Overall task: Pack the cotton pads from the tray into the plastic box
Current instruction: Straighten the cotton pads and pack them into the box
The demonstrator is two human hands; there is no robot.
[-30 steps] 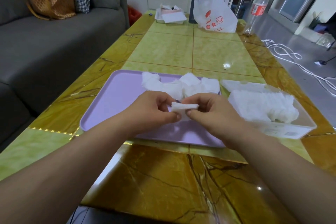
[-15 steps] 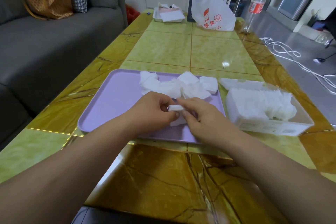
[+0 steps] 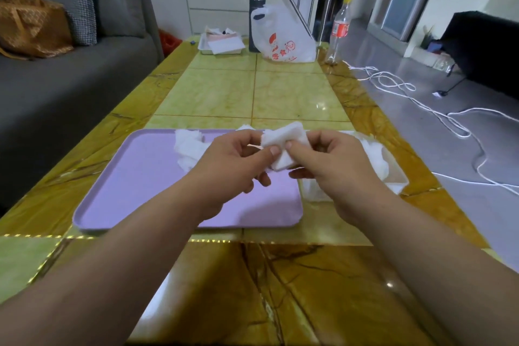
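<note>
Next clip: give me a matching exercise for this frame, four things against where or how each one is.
Things:
1 tray
2 plastic box
3 cotton pads
4 bottle

States:
A upright at the far end of the table
B pinched by left hand and right hand
C lilac, lying flat
D right of the tray, pads inside

Pairs: 1-C, 2-D, 3-B, 4-A

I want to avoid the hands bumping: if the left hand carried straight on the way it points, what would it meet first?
The left hand points forward and right, so probably the right hand, just across the cotton pads both pinch. Depth is unclear.
</note>
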